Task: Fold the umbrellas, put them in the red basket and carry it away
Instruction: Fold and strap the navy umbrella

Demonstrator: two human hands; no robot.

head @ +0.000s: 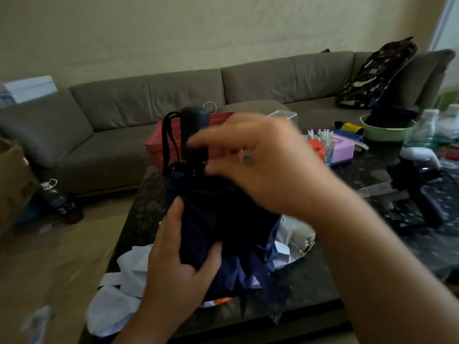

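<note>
A collapsed navy umbrella (211, 214) stands handle-up over the dark table, its black handle and wrist cord at the top. My left hand (178, 259) grips the bunched canopy from the left. My right hand (253, 165), blurred, is at the top of the canopy just below the handle, its fingers reaching toward the fabric; whether they pinch it I cannot tell. The red basket (159, 142) stands right behind the umbrella on the table's far side. A beige folded umbrella (300, 239) lies on the table to the right, partly hidden.
White cloth or bags (119, 289) lie at the table's near left corner. Bottles, a pink box (344, 150), a green bowl (387, 132) and plastic bottles (427, 130) crowd the right side. A grey sofa (149, 100) wraps behind. A brown bottle (59, 199) stands on the floor at left.
</note>
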